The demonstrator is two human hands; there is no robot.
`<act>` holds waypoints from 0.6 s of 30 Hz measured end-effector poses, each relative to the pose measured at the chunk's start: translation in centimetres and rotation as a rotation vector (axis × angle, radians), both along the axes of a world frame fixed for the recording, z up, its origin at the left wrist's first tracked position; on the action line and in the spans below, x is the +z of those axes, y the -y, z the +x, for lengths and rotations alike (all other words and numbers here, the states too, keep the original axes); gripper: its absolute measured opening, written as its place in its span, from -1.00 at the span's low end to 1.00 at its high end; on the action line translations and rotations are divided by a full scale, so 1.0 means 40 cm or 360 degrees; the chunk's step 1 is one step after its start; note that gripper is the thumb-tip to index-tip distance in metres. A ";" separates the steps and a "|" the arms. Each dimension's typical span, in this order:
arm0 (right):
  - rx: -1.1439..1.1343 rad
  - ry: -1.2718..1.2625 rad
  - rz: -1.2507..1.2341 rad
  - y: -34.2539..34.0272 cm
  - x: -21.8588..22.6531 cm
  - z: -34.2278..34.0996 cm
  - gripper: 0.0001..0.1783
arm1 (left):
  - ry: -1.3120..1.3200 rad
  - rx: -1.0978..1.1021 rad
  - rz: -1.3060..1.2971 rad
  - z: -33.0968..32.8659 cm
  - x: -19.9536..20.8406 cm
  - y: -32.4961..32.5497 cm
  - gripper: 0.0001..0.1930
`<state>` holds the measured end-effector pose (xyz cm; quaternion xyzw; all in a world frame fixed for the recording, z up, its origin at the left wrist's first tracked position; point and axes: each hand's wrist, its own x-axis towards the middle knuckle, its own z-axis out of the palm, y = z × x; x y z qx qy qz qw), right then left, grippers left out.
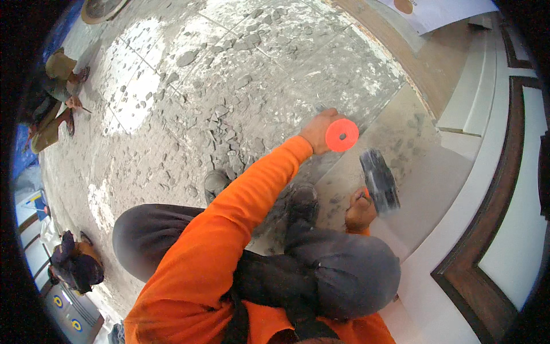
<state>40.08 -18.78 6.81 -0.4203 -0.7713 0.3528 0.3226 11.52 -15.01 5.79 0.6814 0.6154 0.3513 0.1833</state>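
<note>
My left hand (321, 131) is closed around a chisel whose round orange hand guard (337, 145) faces up, the struck end showing in its middle. The chisel's lower end is mostly hidden behind my hand, close to the rubble-strewn floor (366, 86). To the right and nearer to me, my right hand (359, 213) grips a club hammer (380, 180) by its orange handle. The hammer's dark block head, slightly smeared by motion, is raised apart from the chisel.
Grey broken chips (226, 137) lie around my shoes (216, 184). A white wall with dark brown trim (481, 286) runs along my right. One person (54, 97) crouches at the far left with a thin tool; another person (77, 264) is at the near left. A white sheet (438, 14) is at top right.
</note>
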 end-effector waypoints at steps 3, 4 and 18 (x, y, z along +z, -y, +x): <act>-0.0002 0.0627 0.0466 -0.012 -0.035 -0.006 -0.63 | 0.0065 -0.0003 0.0007 -0.009 -0.015 -0.002 -0.72; 0.0104 0.0498 0.0016 -0.011 0.047 -0.088 -0.63 | 0.0062 0.0007 -0.0020 -0.023 -0.012 0.010 -0.72; 0.0054 0.0170 -0.0355 -0.007 0.107 -0.082 -0.64 | 0.0086 -0.0033 0.0016 -0.034 -0.009 0.002 -0.68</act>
